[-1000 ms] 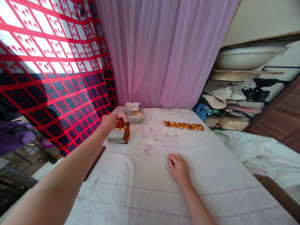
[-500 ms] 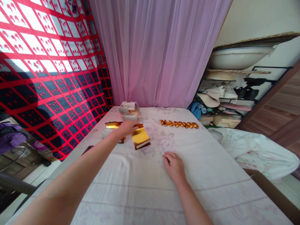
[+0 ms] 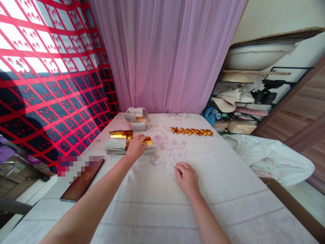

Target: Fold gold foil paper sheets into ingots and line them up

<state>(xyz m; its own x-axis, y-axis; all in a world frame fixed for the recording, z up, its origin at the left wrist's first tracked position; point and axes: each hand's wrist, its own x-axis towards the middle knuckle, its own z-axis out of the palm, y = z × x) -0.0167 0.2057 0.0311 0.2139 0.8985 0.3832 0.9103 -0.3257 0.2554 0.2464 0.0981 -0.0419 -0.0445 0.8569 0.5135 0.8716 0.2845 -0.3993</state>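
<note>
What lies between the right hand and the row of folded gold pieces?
In the head view, only bare floral sheet lies between the right hand and the gold row.

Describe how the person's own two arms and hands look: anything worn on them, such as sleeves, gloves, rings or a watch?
Both arms are bare as far as the picture shows, with no sleeves in view. The left hand and right hand wear no gloves, and no watch, bracelet or ring can be seen.
</note>
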